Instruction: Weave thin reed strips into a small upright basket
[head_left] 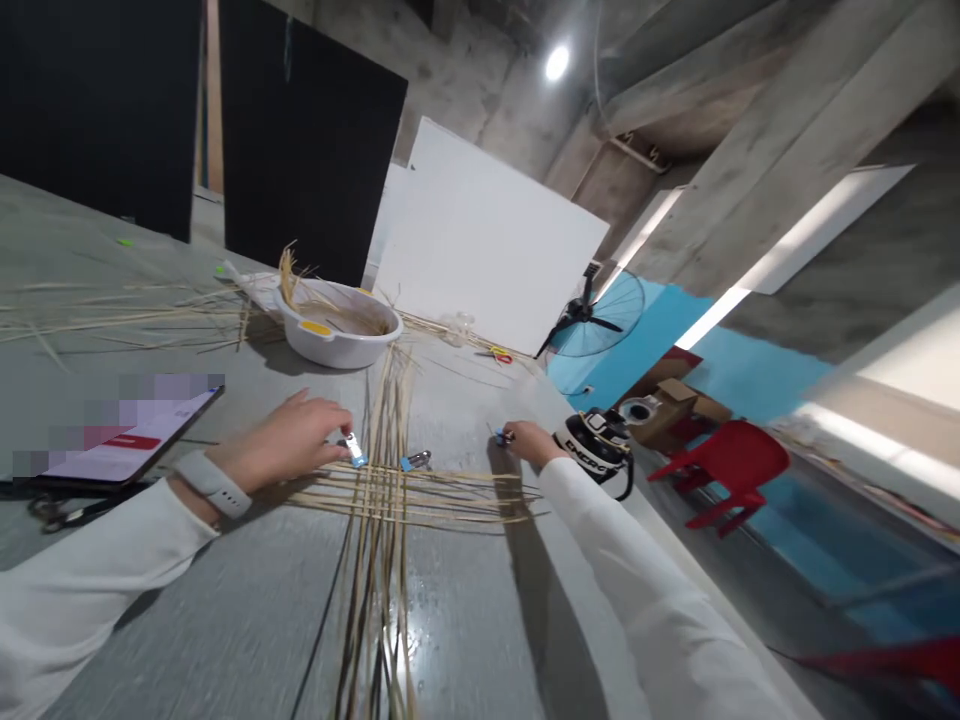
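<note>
Two clips (409,463), one pinched by the left hand (289,437), sit at the crossed strips (384,492) mid-frame, probably steadying them, while the right hand (531,442) pinches a small bluish object (501,437).

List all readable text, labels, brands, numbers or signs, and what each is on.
"ENERG": white lettering on the black-and-white rounded jug; any further letters unclear.
Flat, dark-edged tablet with a lit screen: text too blurred or pixelated to read.
No other text legible.
</note>
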